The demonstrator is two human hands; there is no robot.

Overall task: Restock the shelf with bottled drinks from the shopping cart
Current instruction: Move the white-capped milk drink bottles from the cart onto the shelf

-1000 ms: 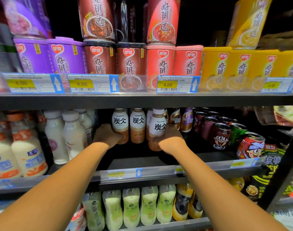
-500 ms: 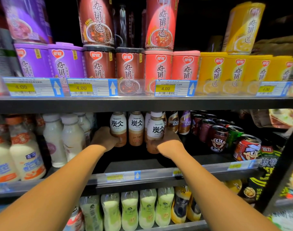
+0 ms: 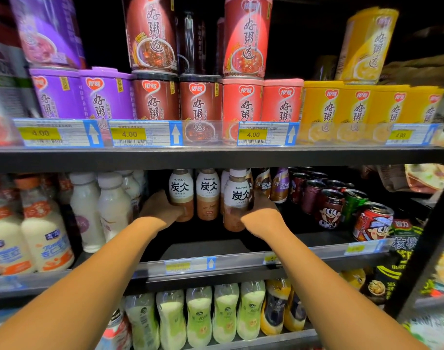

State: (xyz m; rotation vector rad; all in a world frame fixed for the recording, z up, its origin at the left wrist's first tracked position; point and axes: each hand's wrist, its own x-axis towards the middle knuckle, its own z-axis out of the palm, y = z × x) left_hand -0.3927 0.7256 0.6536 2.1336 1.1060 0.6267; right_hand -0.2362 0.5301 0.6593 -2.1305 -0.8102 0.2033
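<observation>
Both my arms reach into the middle shelf [image 3: 231,251]. My left hand [image 3: 161,210] grips the lower part of a brown latte bottle with a white label [image 3: 181,192]. My right hand [image 3: 264,213] holds the right side of another latte bottle [image 3: 237,198] that stands nearer the front. A third latte bottle [image 3: 207,193] stands between them, untouched. More bottles of the same kind are partly hidden behind these. The shopping cart is out of view.
White milk bottles [image 3: 99,205] stand left of my hands, Nescafe bottles [image 3: 279,184] and red cans [image 3: 329,205] to the right. Porridge cans [image 3: 200,97] fill the shelf above. Green drink bottles [image 3: 198,317] line the shelf below. Bare shelf floor lies in front of the latte bottles.
Both hands stay on the latte bottles with little movement. The view has tilted slightly, so the shelves sit a bit lower in the frame.
</observation>
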